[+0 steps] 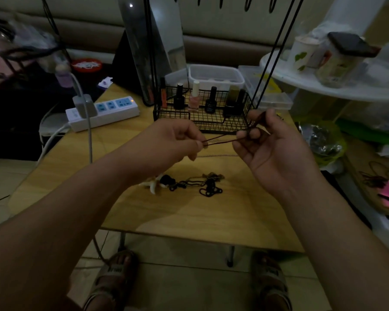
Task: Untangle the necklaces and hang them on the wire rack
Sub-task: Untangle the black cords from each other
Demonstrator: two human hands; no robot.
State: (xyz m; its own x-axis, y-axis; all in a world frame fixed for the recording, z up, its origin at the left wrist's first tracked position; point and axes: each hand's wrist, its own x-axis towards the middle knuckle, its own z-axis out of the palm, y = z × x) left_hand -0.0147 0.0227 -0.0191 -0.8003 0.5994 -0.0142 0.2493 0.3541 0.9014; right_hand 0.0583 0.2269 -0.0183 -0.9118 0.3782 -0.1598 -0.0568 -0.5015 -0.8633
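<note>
Power strip (103, 112) at the table's (76, 176) far left. Left hand (175, 142) pinches one end of a brown cord necklace (222, 141) between thumb and forefinger. The cord runs taut, near-horizontal, rising slightly rightward to the right hand (272, 153), which pinches the other end. Tangled necklaces (189, 184) lie on the table below. Wire rack (202, 122) behind holds nail polish bottles (194, 97), labels unreadable.

Brightness: dim, with muted colours; the left background is almost black.
Brightest area: the wooden surface (245, 221).
Shadows: soft, broad ones on the surface under the forearms.
Glare: a small white glint on the leaning shiny panel (133, 41).
Focus: soft throughout; the clutter at the right edge is smeared.
Distortion: wide-angle; the wire rack (211, 125) rods splay toward the top edge.
</note>
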